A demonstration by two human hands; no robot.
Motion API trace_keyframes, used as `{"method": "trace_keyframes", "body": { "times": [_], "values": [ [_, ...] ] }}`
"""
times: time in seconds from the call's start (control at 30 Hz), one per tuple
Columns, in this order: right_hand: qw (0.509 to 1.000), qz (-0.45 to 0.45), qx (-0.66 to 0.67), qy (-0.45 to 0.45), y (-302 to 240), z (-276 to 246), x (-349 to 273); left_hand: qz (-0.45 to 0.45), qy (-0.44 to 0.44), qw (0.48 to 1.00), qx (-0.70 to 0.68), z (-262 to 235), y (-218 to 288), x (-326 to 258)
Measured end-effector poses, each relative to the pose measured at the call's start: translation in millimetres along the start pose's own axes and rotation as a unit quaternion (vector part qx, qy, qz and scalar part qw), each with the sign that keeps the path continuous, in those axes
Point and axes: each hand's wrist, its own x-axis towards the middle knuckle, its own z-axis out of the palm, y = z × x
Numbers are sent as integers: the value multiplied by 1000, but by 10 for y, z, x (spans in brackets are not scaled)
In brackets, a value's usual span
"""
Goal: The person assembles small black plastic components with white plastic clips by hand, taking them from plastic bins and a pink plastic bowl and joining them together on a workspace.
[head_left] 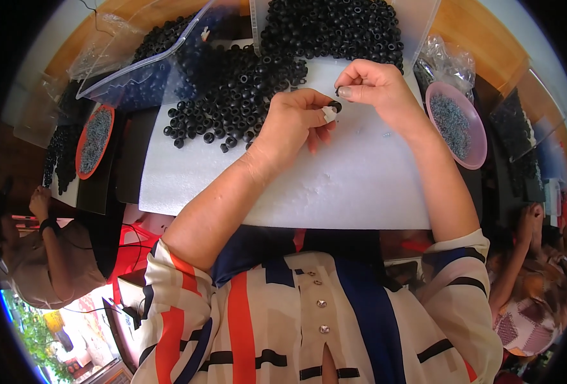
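My left hand (pixel 291 125) is closed over the white foam sheet, holding a small round black cap (pixel 335 106) between thumb and forefinger. Something white (pixel 329 114) shows at its thumb tip; whether it is a wrapping or a separate piece I cannot tell. Just to the right and a little farther off, my right hand (pixel 379 93) pinches with thumb and forefinger. A tiny dark bit shows at those fingertips, too small to name. The two hands are close but apart. Beside my left hand, many loose black caps (pixel 222 115) lie heaped on the foam sheet (pixel 283 198).
A clear bin (pixel 418 25) full of black caps stands at the far edge, and another clear bin (pixel 129 80) lies tilted at far left. An orange bowl (pixel 80 168) and a pink bowl (pixel 478 144) hold small grey pieces. Other people sit at both sides.
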Motion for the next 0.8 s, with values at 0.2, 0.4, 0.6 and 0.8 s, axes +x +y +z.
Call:
{"method": "trace_keyframes", "body": {
  "times": [0.2,0.4,0.6,0.8],
  "values": [
    [999,-1,44,-21,-49,31,-16,33,6,999,38,-4,-5,-1],
    [998,3,54,-17,-64,45,-33,50,20,998,20,12,-7,-16],
    [997,9,70,-22,-73,83,-48,64,31,996,45,18,-15,-40],
    [995,-7,94,14,-164,106,-95,82,29,996,-5,22,13,-62]
  ]
}}
